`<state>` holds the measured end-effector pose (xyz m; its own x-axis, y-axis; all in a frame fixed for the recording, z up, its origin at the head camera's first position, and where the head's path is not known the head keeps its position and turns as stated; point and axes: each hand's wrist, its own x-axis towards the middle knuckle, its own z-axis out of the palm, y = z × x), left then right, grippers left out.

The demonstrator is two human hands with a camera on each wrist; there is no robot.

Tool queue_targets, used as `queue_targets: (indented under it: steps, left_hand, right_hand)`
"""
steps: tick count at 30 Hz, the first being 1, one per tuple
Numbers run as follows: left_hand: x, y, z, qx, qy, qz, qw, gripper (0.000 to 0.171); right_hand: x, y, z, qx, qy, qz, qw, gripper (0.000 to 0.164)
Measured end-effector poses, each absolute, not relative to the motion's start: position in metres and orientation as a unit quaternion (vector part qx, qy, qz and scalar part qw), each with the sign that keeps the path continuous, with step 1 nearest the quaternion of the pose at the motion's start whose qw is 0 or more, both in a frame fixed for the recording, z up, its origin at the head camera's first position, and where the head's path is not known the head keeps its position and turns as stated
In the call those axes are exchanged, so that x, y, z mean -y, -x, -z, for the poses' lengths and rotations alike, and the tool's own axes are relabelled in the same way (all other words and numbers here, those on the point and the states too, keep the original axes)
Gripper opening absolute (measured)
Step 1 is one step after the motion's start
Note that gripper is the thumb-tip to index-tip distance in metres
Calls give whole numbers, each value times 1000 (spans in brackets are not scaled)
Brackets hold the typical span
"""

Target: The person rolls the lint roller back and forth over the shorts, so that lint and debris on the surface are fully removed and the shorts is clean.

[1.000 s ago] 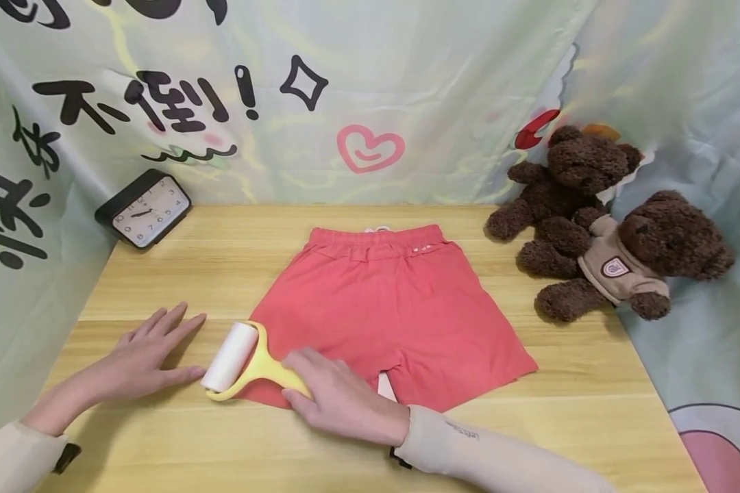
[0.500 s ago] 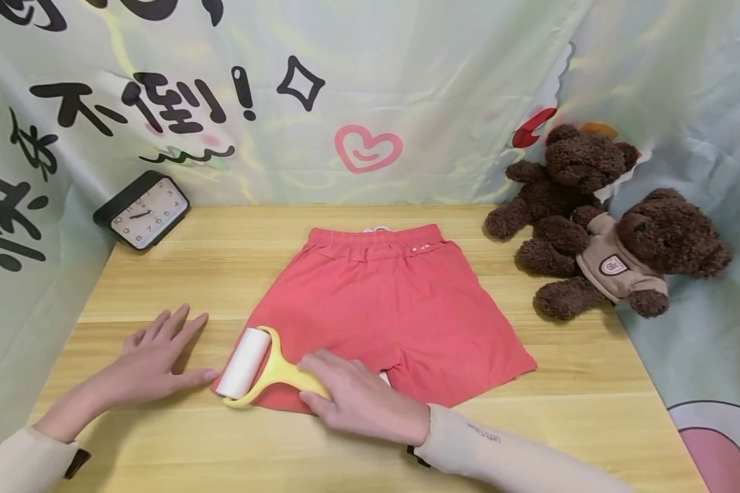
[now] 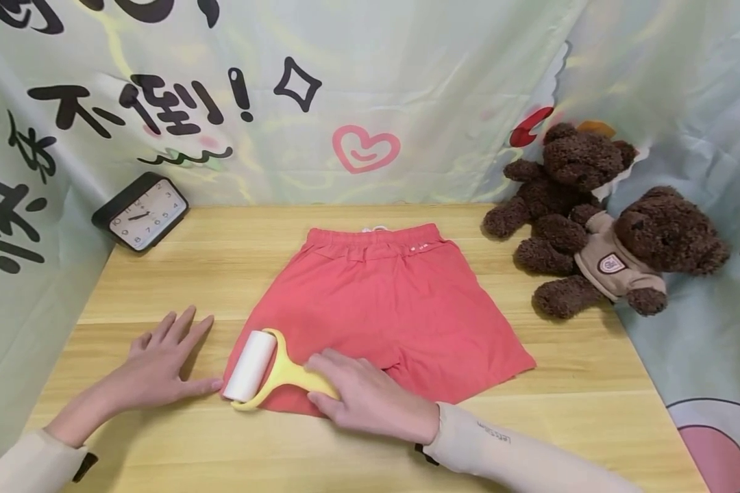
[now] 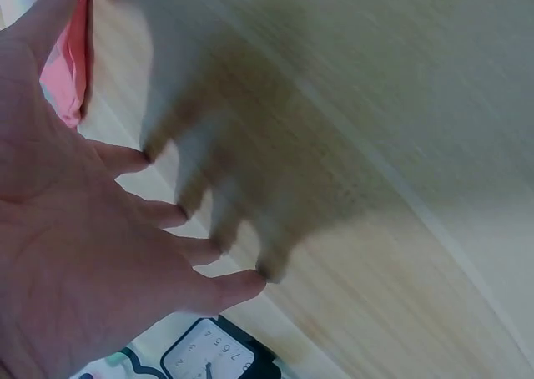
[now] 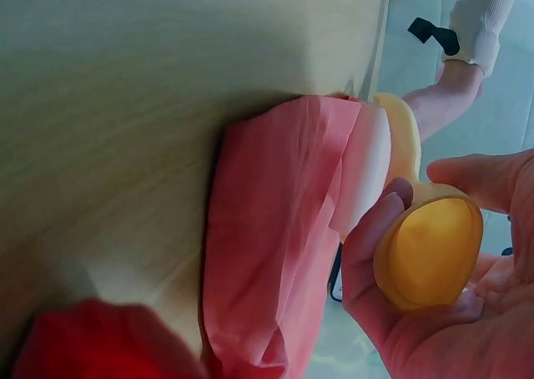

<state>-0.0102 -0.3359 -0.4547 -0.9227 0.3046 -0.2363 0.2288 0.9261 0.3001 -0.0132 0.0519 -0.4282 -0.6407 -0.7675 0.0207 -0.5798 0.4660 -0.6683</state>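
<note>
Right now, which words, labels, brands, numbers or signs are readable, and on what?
"不倒!" on the hanging cloth.
"快乐" on the cloth at left.
"4", "5", "6", "7", "8" on the clock; others unclear.
Too small to read: lettering on the right sleeve, the shirted bear's badge, marks on the red shorts.
Cut off: characters at the top.

The shorts [image 3: 370, 308] look matt cloth, the roller handle [image 3: 292, 374] smooth plastic.

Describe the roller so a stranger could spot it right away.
Find the red shorts lying on the wooden table. At their lower left in the head view, the right hand grips the roller. Its white cylinder and yellow handle set it apart from the shorts beneath.
</note>
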Motion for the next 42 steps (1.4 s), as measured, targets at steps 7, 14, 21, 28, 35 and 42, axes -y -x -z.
queue_targets:
  steps: [7, 14, 21, 28, 35, 42]
  left_hand:
    - [331, 9, 455, -970, -121, -145, 154, 115]
    - [330, 7, 460, -976, -138, -112, 126, 120]
    - [327, 7, 460, -977, -131, -100, 134, 122]
    - [325, 8, 460, -979, -132, -91, 130, 122]
    - [325, 8, 459, -979, -135, -86, 123, 122]
    - [325, 8, 459, -979, -141, -83, 122, 122]
  right_hand:
    - [-54, 14, 427, -842, 401, 329, 149, 25]
    - [-59, 16, 428, -840, 404, 329, 150, 29]
    - [-67, 17, 428, -840, 405, 328, 153, 29]
    - [-81, 20, 425, -839, 408, 330, 144, 29]
    - [-100, 21, 423, -840, 400, 333, 153, 27]
    - [-120, 21, 421, -846, 391, 324, 165, 33]
